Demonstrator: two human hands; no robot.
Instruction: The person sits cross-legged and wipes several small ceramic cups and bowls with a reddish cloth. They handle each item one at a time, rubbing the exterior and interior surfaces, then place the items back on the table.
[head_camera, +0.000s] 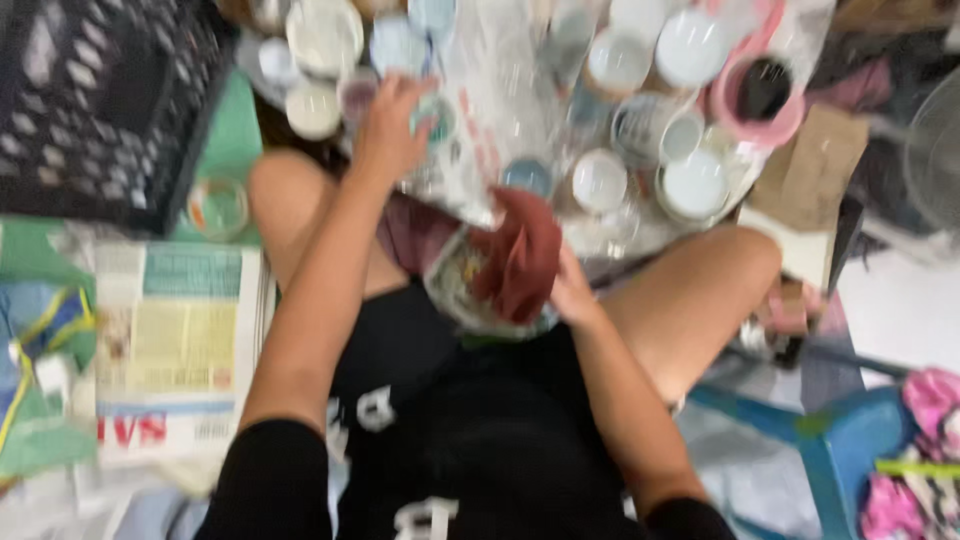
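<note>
The left hand (392, 128) reached forward into a heap of small jars (600, 180) and clear plastic wrap (500, 110). The right hand (572, 290) held a dark red cloth (520, 255) against what looked like a wrapped bowl (455, 285), blurred. Newspaper (185, 340) lay beside the person's left knee.

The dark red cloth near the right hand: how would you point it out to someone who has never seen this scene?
Start at the cluster of pale round bowls in front of the seated person's knees, then drop to the lap. There the right hand presses a dark red cloth against a patterned bowl. It is the only soft, deep red thing among hard, pale dishes.
</note>
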